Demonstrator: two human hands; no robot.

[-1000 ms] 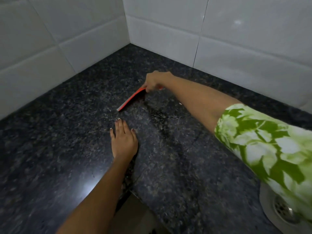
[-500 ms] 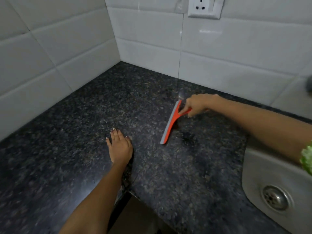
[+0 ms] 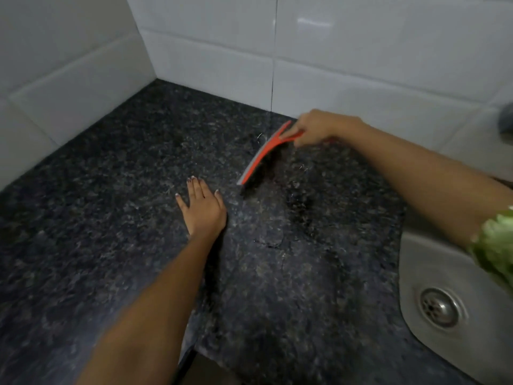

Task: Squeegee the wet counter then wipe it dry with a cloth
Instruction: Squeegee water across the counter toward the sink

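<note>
White wall tiles meet in a corner behind a dark speckled granite table, which lies bare to the left and toward the near edge. The right hand has its fingers clamped on the handle of an orange squeegee, blade down on the table near the back wall; the handle is hidden in the grip. The left hand lies flat, fingers apart, just beside the blade's near end. A steel sink with a drain is cut off at right, partly covered by a green floral sleeve.
</note>
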